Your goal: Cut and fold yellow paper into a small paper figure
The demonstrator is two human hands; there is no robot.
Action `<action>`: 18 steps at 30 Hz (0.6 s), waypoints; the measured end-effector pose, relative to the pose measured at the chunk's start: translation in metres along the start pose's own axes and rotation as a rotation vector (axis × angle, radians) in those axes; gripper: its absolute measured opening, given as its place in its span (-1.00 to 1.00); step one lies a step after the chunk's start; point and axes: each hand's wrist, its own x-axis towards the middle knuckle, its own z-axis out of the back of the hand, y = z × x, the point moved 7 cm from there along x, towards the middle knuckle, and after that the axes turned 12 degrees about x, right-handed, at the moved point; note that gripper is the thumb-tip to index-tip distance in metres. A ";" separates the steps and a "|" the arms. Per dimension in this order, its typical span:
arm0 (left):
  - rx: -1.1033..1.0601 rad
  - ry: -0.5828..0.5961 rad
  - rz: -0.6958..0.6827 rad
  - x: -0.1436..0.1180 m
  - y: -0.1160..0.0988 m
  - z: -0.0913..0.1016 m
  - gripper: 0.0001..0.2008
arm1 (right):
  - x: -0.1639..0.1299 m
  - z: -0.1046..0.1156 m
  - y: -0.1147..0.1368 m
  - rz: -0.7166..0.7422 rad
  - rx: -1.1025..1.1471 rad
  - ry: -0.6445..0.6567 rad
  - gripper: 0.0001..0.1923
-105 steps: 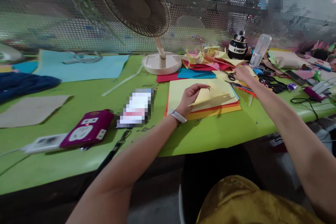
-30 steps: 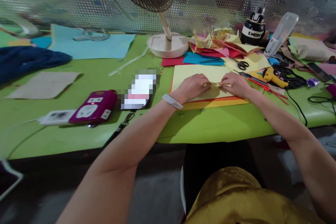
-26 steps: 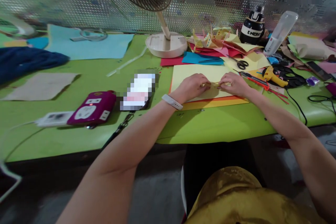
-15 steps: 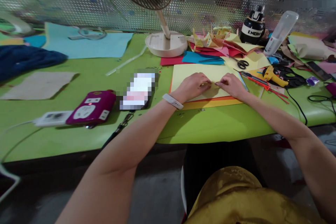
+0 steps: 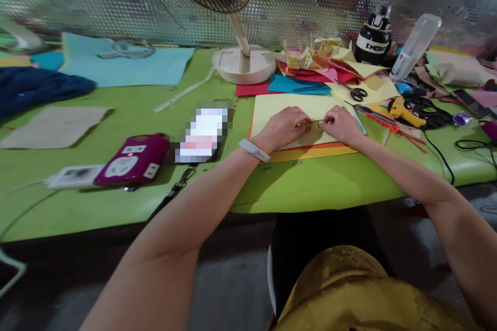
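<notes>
Over a pale yellow paper sheet (image 5: 272, 106), which tops a stack of coloured sheets, both hands work close together. My left hand (image 5: 287, 126), with a white band (image 5: 254, 150) on its wrist, is closed in a pinch. Facing it, my right hand (image 5: 342, 126) pinches too, thumb against curled fingers. Between the fingertips shows a thin yellow strip (image 5: 315, 123), seemingly paper; its ends are hidden in the fingers. Orange and yellow sheets (image 5: 318, 154) stick out at the stack's near edge.
Right of the stack lie a cutter knife (image 5: 378, 116), a yellow glue gun (image 5: 406, 114) and black scissors (image 5: 357, 94). A fan base (image 5: 244, 67) and a black bottle (image 5: 373, 44) stand behind. Leftward are a phone (image 5: 204, 134) and a purple power socket (image 5: 134, 160).
My right hand has turned slightly, its fingertips curling in more. My left hand stays nearly in place. The whole view has shifted a little.
</notes>
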 end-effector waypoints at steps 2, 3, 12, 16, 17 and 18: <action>0.010 0.003 -0.003 0.000 -0.001 0.001 -0.69 | 0.000 0.000 0.001 -0.001 -0.025 -0.008 -0.87; 0.015 0.005 -0.005 0.000 -0.001 0.001 -0.69 | 0.000 0.000 0.001 0.002 -0.036 -0.012 -0.87; 0.125 0.103 -0.018 -0.005 -0.009 0.001 -0.74 | 0.001 -0.002 0.001 0.034 -0.060 -0.028 -0.79; 0.208 0.154 0.023 -0.007 -0.019 0.006 -0.74 | 0.000 -0.001 0.002 0.017 -0.071 -0.004 -0.77; 0.223 0.163 0.027 -0.007 -0.022 0.007 -0.74 | 0.000 -0.001 0.003 0.015 -0.074 -0.002 -0.78; 0.233 0.169 0.025 -0.007 -0.025 0.008 -0.74 | -0.001 -0.001 0.003 0.016 -0.077 -0.002 -0.78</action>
